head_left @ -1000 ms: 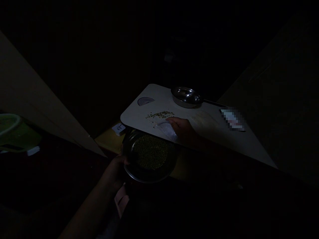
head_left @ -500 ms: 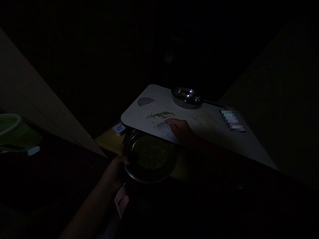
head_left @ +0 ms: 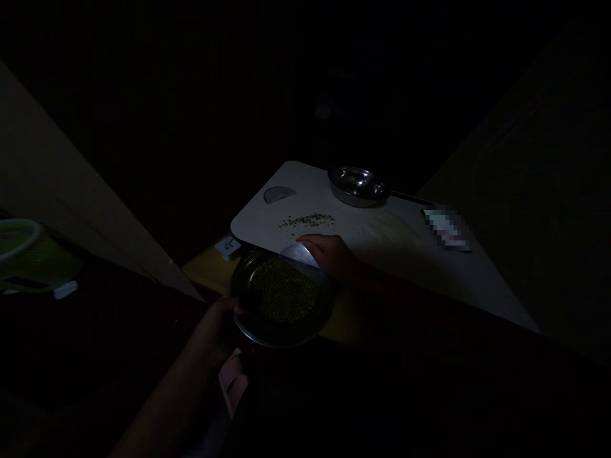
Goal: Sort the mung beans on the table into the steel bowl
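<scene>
The scene is very dark. My left hand (head_left: 217, 331) grips the rim of a round steel plate (head_left: 248, 321) filled with small green grains (head_left: 284, 298), held just under the near edge of a pale table (head_left: 405, 248). My right hand (head_left: 329, 254) rests at that table edge, fingers curled around a pale flat piece (head_left: 298, 253) whose nature I cannot make out, right above the plate's far rim. A small patch of loose grains (head_left: 308, 220) lies on the table beyond my right hand.
An empty steel bowl (head_left: 358, 184) stands at the table's far side. A grey half-round mark (head_left: 278, 193) sits near the far left corner. A blurred packet (head_left: 446, 229) lies at the right. A green basket (head_left: 28, 254) is at the far left.
My right hand has slid toward me, from the table top to its near edge, bringing the pale piece over the plate. The plate has shifted slightly up and left.
</scene>
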Tool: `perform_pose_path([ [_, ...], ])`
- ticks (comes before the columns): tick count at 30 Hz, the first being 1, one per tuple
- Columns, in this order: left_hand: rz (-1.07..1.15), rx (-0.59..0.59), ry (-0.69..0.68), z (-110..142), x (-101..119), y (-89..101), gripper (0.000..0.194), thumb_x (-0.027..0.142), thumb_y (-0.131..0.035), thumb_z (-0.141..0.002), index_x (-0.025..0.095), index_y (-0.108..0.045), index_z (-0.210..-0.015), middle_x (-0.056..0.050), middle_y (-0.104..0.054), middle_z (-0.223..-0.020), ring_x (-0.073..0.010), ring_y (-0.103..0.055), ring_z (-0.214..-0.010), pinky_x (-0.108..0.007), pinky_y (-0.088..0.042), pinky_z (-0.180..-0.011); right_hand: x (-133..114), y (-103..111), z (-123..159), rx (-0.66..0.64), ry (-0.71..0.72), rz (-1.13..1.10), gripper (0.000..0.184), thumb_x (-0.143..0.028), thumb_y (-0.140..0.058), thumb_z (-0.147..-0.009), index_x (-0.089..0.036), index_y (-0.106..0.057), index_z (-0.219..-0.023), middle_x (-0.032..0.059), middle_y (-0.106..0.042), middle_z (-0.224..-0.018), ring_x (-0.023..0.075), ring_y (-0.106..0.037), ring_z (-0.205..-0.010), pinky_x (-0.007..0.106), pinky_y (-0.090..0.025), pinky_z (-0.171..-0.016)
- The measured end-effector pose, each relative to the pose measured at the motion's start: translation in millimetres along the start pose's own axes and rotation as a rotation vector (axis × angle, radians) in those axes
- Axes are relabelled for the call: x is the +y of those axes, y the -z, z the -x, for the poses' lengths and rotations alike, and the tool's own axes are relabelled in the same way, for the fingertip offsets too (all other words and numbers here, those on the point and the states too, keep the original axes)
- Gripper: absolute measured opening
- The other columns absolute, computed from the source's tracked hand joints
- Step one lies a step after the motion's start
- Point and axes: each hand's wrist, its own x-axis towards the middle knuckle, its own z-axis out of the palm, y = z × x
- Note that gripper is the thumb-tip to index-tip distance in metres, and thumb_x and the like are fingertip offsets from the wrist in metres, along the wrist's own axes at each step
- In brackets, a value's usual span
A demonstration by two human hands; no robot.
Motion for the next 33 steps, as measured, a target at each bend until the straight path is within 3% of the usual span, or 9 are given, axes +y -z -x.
perform_pose_path([
  [6, -0.022, -0.002, -0.013, 1.1, -0.8, -1.4, 0.023, 0.002, -0.053, -0.039, 0.015, -0.058, -0.057, 0.000, -0.054, -0.046, -0.0110, -0.046, -0.041, -0.023, -0.038, -0.043, 6.9, 2.2, -6.3, 0.090, -0.155, 0.075, 0.034, -0.018, -0.045, -0.088, -0.014, -0.075, -0.104, 0.0118, -0.074, -0.110, 0.0238, -0.068, -0.105, 0.038, -0.051, -0.095],
  [15, -0.057, -0.055, -0.051, -2.5, -3.2, 2.4, 0.018, 0.004, -0.054, -0.039, 0.016, -0.056, -0.052, 0.001, -0.053, -0.043, -0.0107, -0.045, -0.039, -0.022, -0.038, -0.041, 21.2, 1.1, -12.8, 0.175, -0.228, 0.225, 0.036, -0.018, -0.043, -0.089, -0.022, -0.074, -0.108, 0.0058, -0.075, -0.110, 0.0232, -0.067, -0.107, 0.037, -0.051, -0.093],
  [25, -0.024, 0.014, -0.007, 0.0, -2.5, -1.6, 0.020, 0.002, -0.052, -0.040, 0.015, -0.055, -0.056, 0.001, -0.051, -0.044, -0.0097, -0.045, -0.039, -0.021, -0.036, -0.041, 30.7, -1.1, -20.5, 0.142, -0.148, 0.170, 0.035, -0.019, -0.044, -0.091, -0.020, -0.073, -0.109, 0.0069, -0.074, -0.113, 0.0213, -0.066, -0.110, 0.036, -0.051, -0.096],
  [33, -0.040, -0.002, -0.005, -0.9, -3.2, -1.3, 0.020, 0.002, -0.052, -0.042, 0.015, -0.054, -0.057, 0.002, -0.050, -0.042, -0.0098, -0.044, -0.037, -0.020, -0.036, -0.040, 31.5, -2.6, -17.6, 0.112, -0.090, 0.083, 0.031, -0.020, -0.048, -0.090, -0.020, -0.074, -0.107, 0.0071, -0.074, -0.112, 0.0209, -0.068, -0.106, 0.036, -0.051, -0.094],
])
